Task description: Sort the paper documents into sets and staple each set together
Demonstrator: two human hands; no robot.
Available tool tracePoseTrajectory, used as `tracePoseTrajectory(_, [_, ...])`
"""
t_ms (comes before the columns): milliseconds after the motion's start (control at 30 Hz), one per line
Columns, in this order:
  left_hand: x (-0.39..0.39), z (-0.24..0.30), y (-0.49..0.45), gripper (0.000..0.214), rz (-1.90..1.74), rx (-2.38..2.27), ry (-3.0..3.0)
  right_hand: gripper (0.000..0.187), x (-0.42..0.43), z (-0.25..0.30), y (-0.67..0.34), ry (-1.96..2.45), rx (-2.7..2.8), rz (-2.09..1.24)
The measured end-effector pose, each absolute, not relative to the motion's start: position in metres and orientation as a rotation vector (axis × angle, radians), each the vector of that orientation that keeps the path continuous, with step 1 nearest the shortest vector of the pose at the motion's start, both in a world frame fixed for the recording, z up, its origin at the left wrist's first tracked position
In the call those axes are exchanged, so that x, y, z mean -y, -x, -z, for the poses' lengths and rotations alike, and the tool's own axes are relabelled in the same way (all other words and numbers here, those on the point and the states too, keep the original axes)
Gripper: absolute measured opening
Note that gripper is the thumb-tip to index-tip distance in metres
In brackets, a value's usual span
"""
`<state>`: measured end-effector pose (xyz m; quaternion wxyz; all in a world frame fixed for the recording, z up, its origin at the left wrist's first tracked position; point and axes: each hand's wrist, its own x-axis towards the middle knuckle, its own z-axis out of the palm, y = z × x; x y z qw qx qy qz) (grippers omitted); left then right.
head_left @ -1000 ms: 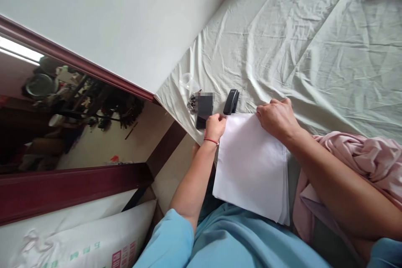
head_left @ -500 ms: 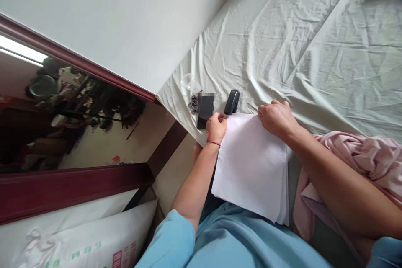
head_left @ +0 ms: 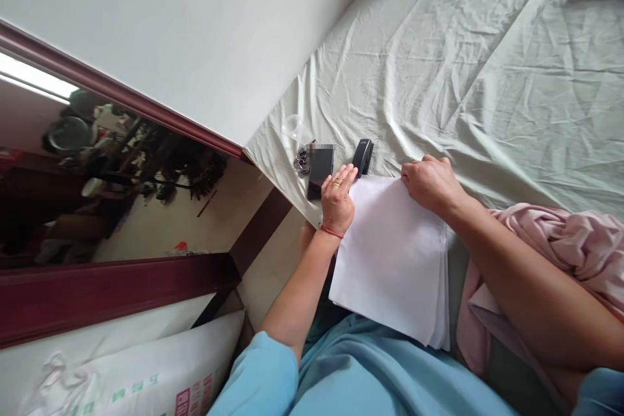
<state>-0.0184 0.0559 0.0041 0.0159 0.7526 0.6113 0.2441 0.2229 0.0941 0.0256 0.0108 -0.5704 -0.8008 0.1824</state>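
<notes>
A stack of white paper sheets [head_left: 390, 260] lies across my lap and the edge of the bed. My right hand [head_left: 431, 182] is closed around the top right corner of the stack. Over at the top left corner, my left hand [head_left: 337, 198] has its fingers stretched out, holding nothing. Its fingertips are at the lower end of a black stapler [head_left: 362, 156] on the sheet; whether they touch it I cannot tell. Partly under the same fingers, a dark phone-like slab [head_left: 320, 169] lies beside the stapler.
Left of the slab are a bunch of keys [head_left: 301, 159] and a clear plastic cup or lid [head_left: 294, 127]. Pink cloth [head_left: 546, 240] is heaped by my right arm. A pale green bedsheet [head_left: 463, 78] spreads ahead. White printed sacks [head_left: 146, 357] stand lower left, below a mirror [head_left: 160, 188].
My left hand has let go of the paper's top left corner and opened, its fingers reaching up toward the stapler. The right hand stays on the stack.
</notes>
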Motion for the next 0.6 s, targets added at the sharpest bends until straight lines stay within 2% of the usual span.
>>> tracePoseTrajectory(133, [-0.053,-0.007,0.013,0.063,-0.608,-1.983,-2.27,0.027,-0.095,-0.025,-0.224,1.754,2.499,-0.583])
tracePoseTrajectory(600, [-0.051,-0.019,0.006,0.06,-0.44,-1.97,-2.265,0.032,-0.098,-0.024,-0.227,1.742,2.505,-0.61])
